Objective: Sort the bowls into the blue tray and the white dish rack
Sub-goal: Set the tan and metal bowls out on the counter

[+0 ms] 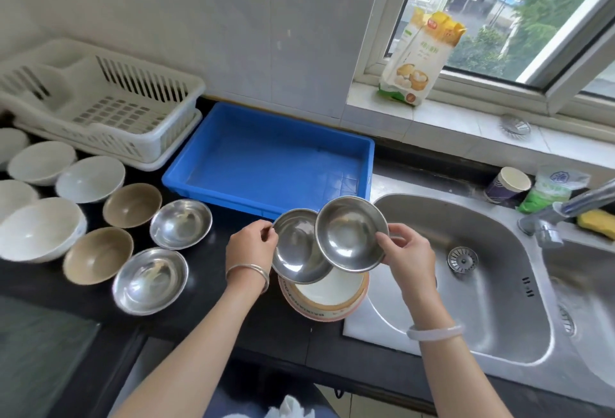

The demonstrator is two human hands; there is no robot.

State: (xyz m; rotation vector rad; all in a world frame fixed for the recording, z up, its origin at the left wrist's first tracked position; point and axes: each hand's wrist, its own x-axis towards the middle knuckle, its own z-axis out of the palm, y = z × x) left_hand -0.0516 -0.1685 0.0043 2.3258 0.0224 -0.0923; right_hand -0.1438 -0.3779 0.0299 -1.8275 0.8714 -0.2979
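Steel bowls overlap above the near counter, the left hand (252,244) pinching one bowl (296,248), the right hand (407,251) pinching another (349,234); a rim-only grip could slip short of the blue tray (266,155).

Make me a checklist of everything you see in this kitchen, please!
Surface: black counter, steel sink at right.
Job's things: blue tray and white rack both hold no bowls; white, brown and steel bowls stand left.
Clutter: paper cup, sponge, flour bag.
Hands: left hand and right hand each hold a steel bowl.
Cables: nothing seen.
Surroundings: tiled wall, window.
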